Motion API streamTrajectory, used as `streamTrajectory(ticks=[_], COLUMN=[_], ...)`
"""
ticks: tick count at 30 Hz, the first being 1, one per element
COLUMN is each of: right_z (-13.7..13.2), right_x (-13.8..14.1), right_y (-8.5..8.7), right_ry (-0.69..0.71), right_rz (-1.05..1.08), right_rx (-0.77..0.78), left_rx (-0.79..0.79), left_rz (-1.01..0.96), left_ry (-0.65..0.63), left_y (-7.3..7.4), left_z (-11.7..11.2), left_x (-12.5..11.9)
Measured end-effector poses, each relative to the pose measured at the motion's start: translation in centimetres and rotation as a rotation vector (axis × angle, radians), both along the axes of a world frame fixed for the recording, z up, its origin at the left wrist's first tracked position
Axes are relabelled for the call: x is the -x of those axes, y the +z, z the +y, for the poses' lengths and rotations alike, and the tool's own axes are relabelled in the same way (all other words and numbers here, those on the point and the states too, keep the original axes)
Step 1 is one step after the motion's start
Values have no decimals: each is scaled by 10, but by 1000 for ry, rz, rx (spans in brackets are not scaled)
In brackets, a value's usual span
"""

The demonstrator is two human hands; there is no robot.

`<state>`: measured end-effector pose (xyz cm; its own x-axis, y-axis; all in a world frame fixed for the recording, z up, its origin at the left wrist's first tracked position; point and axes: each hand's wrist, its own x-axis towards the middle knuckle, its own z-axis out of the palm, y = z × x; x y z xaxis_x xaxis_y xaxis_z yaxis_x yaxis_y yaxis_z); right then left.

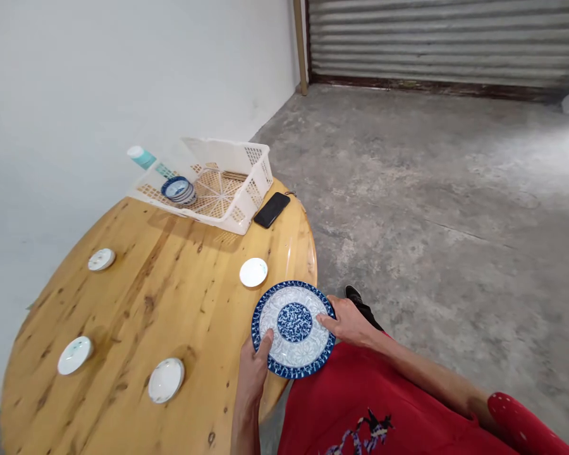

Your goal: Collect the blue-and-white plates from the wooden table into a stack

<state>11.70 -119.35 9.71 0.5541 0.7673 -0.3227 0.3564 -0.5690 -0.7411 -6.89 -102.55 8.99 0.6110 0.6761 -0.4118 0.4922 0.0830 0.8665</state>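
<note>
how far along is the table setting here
Done so far: four small white saucers sit spaced around the round wooden table. In hand: the left hand and right hand hold a blue patterned plate at the table's edge. Left, it seems: a stack of blue-rimmed dishes lies in the white basket.

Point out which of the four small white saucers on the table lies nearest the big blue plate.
The small white saucer just beyond the blue plate, near the table's right edge; the other three lie far to the left.
</note>
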Motion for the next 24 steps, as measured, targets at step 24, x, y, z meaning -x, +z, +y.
streamTrajectory(ticks=[24], right_z=[72], right_x=[-262], right_y=[31], right_ry=[321], right_rz=[66], right_rx=[-102], left_rx=[-46], left_rz=[30], left_ry=[372], left_y=[55], left_z=[-14], left_x=[-215])
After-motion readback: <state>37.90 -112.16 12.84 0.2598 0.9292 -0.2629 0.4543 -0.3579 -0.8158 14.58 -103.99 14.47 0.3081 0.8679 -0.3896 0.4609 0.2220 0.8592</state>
